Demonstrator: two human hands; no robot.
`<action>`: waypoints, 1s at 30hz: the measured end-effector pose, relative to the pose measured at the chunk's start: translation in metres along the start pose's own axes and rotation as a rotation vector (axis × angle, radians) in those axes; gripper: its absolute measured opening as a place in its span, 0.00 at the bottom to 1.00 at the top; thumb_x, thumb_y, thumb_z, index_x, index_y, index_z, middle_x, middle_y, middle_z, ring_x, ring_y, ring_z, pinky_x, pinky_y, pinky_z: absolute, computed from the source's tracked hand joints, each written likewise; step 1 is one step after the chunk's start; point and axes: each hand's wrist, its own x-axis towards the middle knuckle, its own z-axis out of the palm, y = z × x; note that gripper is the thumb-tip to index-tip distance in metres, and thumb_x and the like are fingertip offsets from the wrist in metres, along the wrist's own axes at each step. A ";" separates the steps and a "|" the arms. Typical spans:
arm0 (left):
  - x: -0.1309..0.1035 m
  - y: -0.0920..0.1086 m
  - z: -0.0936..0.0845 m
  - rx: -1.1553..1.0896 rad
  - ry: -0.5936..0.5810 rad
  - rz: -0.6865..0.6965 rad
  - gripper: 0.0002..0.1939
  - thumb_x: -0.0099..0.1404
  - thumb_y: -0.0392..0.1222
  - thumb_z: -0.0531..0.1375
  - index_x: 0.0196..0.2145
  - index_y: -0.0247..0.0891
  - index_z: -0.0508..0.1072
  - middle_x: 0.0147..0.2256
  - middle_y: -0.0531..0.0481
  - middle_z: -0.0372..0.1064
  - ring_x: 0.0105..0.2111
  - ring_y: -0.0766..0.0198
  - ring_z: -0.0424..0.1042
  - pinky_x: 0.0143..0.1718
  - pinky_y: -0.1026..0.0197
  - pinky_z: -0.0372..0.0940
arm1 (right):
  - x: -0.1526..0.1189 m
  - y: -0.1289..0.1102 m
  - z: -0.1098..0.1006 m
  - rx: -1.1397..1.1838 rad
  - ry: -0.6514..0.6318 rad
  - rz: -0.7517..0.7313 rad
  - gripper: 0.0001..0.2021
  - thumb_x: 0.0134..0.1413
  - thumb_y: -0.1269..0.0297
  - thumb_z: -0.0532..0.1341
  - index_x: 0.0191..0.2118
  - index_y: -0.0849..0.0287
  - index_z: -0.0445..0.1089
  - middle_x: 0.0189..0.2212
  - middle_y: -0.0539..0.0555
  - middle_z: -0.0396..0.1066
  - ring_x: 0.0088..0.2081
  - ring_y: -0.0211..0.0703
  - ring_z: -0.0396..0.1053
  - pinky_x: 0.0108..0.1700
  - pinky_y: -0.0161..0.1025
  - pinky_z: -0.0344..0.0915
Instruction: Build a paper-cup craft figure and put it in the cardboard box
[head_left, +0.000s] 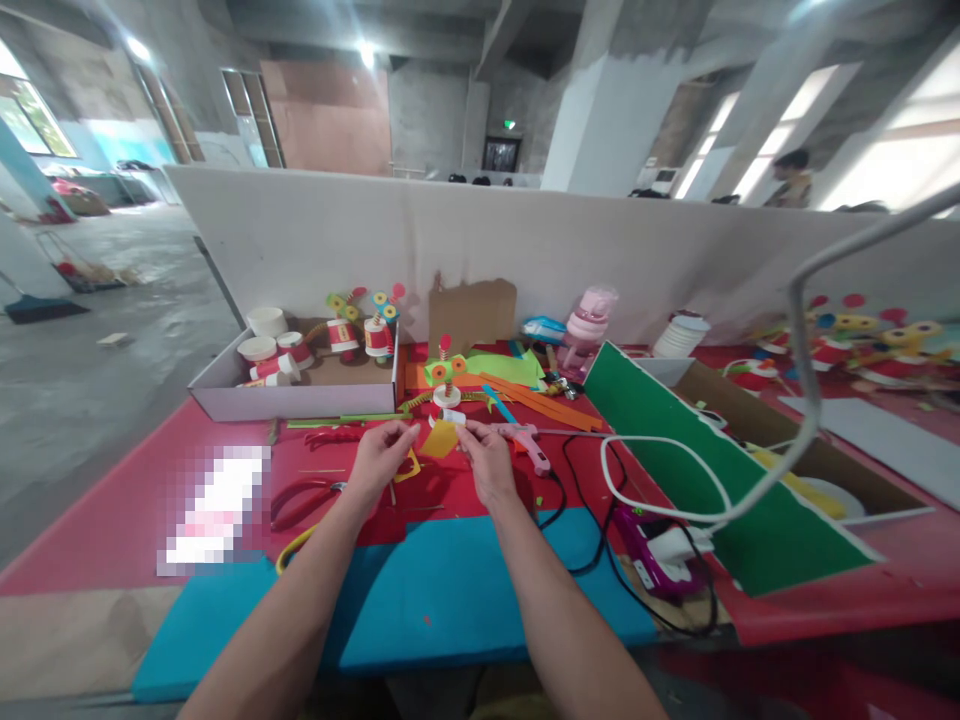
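My right hand pinches a small piece of yellow paper by its right edge. To the left of the paper, apart from it, my left hand has thumb and fingertips pressed together; anything between them is too small to make out. Just beyond both hands stands a paper-cup figure with a green face, orange eyes and a red ball on a spring. A pink glue gun lies right of my right hand. Below my left fingers is a yellow-handled tool, perhaps scissors, partly hidden.
Red-handled pliers lie left of my left arm. A box of cups and finished figures stands at the back left. Orange strips lie behind the glue gun. At right are a green panel, a purple power strip and loose cables.
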 end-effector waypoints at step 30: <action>0.002 -0.005 -0.006 -0.278 0.032 -0.246 0.15 0.46 0.47 0.70 0.29 0.35 0.76 0.23 0.53 0.72 0.21 0.68 0.68 0.23 0.67 0.62 | -0.018 -0.009 0.010 -0.327 -0.304 0.013 0.11 0.43 0.55 0.67 0.30 0.57 0.77 0.27 0.49 0.75 0.30 0.41 0.67 0.35 0.37 0.62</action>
